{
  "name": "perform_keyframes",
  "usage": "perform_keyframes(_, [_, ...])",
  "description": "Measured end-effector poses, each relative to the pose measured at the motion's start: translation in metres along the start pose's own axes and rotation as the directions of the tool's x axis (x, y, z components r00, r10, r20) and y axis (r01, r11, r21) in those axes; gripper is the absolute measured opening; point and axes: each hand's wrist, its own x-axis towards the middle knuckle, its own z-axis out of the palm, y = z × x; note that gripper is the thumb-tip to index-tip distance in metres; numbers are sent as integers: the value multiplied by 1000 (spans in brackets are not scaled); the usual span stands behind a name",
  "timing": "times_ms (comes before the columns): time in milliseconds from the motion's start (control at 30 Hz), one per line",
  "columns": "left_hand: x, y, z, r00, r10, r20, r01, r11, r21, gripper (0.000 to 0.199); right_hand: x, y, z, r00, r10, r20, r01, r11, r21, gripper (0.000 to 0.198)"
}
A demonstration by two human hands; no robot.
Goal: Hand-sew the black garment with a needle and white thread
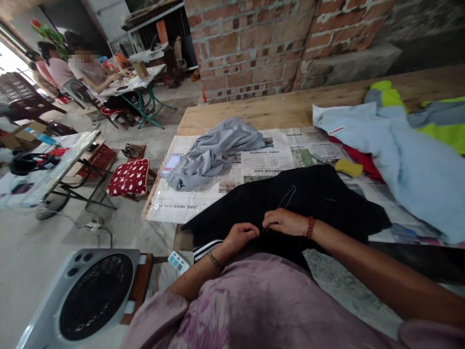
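A black garment (308, 194) with white stripes along one edge lies over the table's near edge and my lap. My left hand (241, 237) is closed in a pinch at its near part, fingertips apparently on the black cloth. Just to the right, my right hand (286, 222) is also closed, thumb and fingers pressed together close to the left fingertips. A small dark thing shows at the right fingertips, too fine to name. A thin pale loop (288, 195), like thread, lies on the cloth beyond my right hand.
Newspaper (174, 206) covers the wooden table. On it lie a grey garment (218, 150), a yellow sponge-like block (348, 167) and a light blue garment (407, 160). A fan (98, 291) stands at the lower left, near a red cushioned stool (128, 178). People sit at a far table.
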Motion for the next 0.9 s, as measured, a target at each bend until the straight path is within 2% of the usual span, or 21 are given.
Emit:
perform_keyframes(167, [1, 0, 0, 1000, 21, 14, -22, 999, 39, 21, 0, 3, 1, 1000, -14, -9, 15, 1000, 25, 24])
perform_keyframes(400, [2, -4, 1, 990, 142, -14, -137, 973, 186, 18, 2, -2, 3, 1000, 2, 14, -3, 997, 71, 25])
perform_keyframes(700, [7, -11, 0, 973, 230, -26, -216, 944, 250, 16, 4, -3, 9, 1000, -14, -3, 14, 996, 88, 24])
perform_keyframes(800, [7, -11, -2, 960, 280, -18, -262, 917, 302, 15, 3, 1, 11, 999, -30, -32, 32, 997, 68, 25])
perform_keyframes(900, [5, -10, -4, 927, 375, 4, -343, 844, 411, 13, 2, 5, 12, 996, -37, -75, 39, 999, 31, 26])
